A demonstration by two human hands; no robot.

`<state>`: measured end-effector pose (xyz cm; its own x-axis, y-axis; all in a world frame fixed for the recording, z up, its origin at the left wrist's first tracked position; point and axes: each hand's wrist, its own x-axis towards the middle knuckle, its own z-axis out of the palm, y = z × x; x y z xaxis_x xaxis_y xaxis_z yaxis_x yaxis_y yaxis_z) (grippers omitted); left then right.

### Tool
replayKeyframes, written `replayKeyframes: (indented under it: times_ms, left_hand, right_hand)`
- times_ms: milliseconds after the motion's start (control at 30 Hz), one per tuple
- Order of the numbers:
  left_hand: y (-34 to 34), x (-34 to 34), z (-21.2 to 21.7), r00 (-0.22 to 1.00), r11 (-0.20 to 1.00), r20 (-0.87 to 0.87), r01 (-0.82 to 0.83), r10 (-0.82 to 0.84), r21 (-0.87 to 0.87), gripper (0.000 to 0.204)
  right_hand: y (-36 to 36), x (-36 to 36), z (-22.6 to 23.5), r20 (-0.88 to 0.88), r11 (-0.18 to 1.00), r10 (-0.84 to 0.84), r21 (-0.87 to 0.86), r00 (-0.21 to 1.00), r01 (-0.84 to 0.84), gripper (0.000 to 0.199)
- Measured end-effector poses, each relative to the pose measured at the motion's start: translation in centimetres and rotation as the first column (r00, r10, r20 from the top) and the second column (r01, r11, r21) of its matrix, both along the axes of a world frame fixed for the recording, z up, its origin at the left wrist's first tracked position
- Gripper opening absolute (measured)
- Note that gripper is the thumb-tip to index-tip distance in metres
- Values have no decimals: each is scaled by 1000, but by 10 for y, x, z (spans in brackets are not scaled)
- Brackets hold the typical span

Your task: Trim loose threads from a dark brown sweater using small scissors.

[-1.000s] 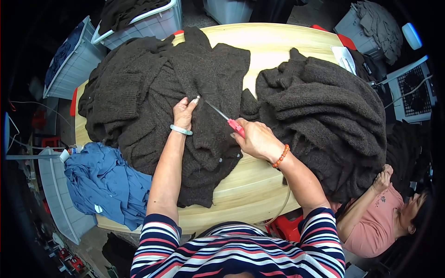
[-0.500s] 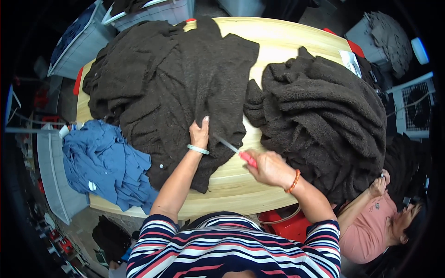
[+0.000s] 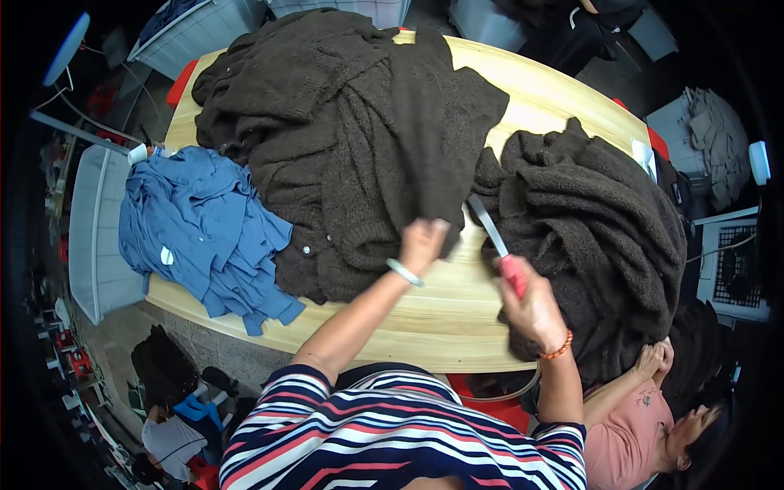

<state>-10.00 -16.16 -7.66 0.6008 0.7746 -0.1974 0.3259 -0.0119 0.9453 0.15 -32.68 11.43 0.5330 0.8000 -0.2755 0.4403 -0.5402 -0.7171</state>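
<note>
Dark brown knit garments [image 3: 343,139] lie heaped across the middle of the table, two small shiny buttons showing low on their left side. My left hand [image 3: 423,245], slightly blurred, has its fingers closed on the near end of a long dark brown knit sleeve [image 3: 420,122]. A knife-like tool [image 3: 513,274], with a red handle and a straight flat metal blade, is gripped in my right hand [image 3: 532,306]. Its blade points away and leftward, over the gap by the right-hand pile of brown fleecy cloth [image 3: 592,220]. I cannot tell whether the tip touches any cloth.
Blue garments [image 3: 200,237] are heaped at the left end of the pale wooden table [image 3: 392,335]. White bins [image 3: 98,229] stand around it. A person in a pink top [image 3: 629,425] sits at the lower right, hands at the brown pile. Another person [image 3: 167,441] is at lower left.
My left hand has gone from lying on the brown cloth to gripping it, further right. The right hand has moved right with the tool, its blade now off the middle heap. The view has shifted.
</note>
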Motion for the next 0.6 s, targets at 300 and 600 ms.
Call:
replayKeyframes:
  times_ms: [300, 600]
  left_hand:
    - [-124, -4, 38, 826, 829, 163, 490, -540, 269, 18]
    - [-83, -21, 74, 824, 759, 199, 359, -531, 543, 23]
  right_hand:
    - [-15, 21, -35, 30, 973, -141, -178, 990, 144, 56]
    - [-16, 32, -50, -259, 972, 6, 229, 966, 55, 37]
